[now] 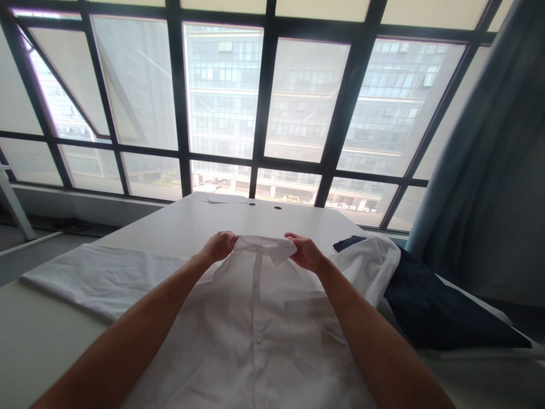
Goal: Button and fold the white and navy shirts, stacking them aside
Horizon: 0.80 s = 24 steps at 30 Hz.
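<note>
A white buttoned shirt [259, 318] lies front side up on the white table [170, 224], its collar [266, 244] at the far end. My left hand [220, 245] is closed on the left end of the collar. At the collar's right end, my right hand [303, 251] pinches the fabric near the collar point. Both forearms reach over the shirt's sides. One sleeve [123, 278] stretches out flat to the left, and white fabric [370, 264] is bunched at the right.
Dark navy cloth [438, 307] lies on the table's right side, partly under the white fabric. Two dark round holes are near the table's far edge. Large windows stand behind, with a blue-grey curtain [472, 147] at right and a white metal frame [15, 204] at left.
</note>
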Tool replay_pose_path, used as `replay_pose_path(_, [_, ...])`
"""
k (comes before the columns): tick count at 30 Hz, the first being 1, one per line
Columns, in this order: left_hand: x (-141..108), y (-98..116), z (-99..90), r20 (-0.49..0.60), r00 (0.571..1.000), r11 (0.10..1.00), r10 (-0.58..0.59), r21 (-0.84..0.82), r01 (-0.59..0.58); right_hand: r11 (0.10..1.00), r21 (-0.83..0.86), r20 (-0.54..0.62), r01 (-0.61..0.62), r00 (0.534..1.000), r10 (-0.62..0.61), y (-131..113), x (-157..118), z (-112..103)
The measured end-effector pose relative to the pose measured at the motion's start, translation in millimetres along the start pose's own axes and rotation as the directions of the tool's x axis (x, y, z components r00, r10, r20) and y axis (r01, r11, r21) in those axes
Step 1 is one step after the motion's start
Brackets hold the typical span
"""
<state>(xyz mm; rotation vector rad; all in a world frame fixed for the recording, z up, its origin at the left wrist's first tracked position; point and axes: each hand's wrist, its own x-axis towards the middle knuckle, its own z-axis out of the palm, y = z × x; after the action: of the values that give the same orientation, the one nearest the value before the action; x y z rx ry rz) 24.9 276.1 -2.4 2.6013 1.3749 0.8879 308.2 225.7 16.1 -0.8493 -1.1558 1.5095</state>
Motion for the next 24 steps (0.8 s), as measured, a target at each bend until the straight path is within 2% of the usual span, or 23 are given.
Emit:
replay_pose_path(2, [-0.9,1.8,-2.2,0.026,1.0,1.0,-0.018,0.001,0.018,1.0,-0.017,0.002,0.006,1.0,-0.006,1.5,0.7,0.3])
replay_pose_path(5, [-0.4,5.5,-5.7,0.013,1.0,0.996,-0.01,-0.087,0.011,1.0,0.016,-0.005,0.027,1.0,-0.027,3.8,3.1,-4.0])
replay_pose_path(7, [0.7,14.1,-8.5,-0.051,0.999,0.993,0.004,-0.118,-0.01,0.999,0.033,-0.003,0.036,0.999,-0.036,5.5,4.6,-7.0])
replay_pose_path(10, [0.8,42.7,-11.1,-0.145,0.986,0.991,0.078,-0.099,-0.093,1.0,0.016,-0.01,0.019,1.0,-0.019,8.4,6.7,-7.2])
replay_pose_path(11, [-0.1,55.3,-10.6,-0.138,0.984,0.988,0.113,-0.092,-0.127,1.0,0.009,-0.024,0.015,1.0,-0.015,9.4,7.4,-6.1])
replay_pose_path(13, [-3.3,79.8,-6.9,-0.058,0.986,0.984,0.154,-0.08,-0.159,1.0,0.001,-0.051,0.013,0.999,-0.013,11.3,9.0,-2.4])
replay_pose_path(16, [-9.6,103.1,4.2,0.045,0.994,0.995,0.101,-0.022,-0.1,1.0,-0.002,-0.071,0.018,0.997,-0.018,13.7,12.1,4.1])
replay_pose_path(20, [-13.9,105.5,16.5,0.09,0.996,0.996,0.024,0.08,-0.031,1.0,-0.004,-0.143,-0.001,0.99,0.0,16.3,16.8,11.1])
replay_pose_path(24, [-13.8,104.1,15.1,0.087,0.996,0.992,0.004,0.128,-0.015,1.0,0.011,-0.14,0.006,0.99,-0.005,19.6,20.1,11.4])
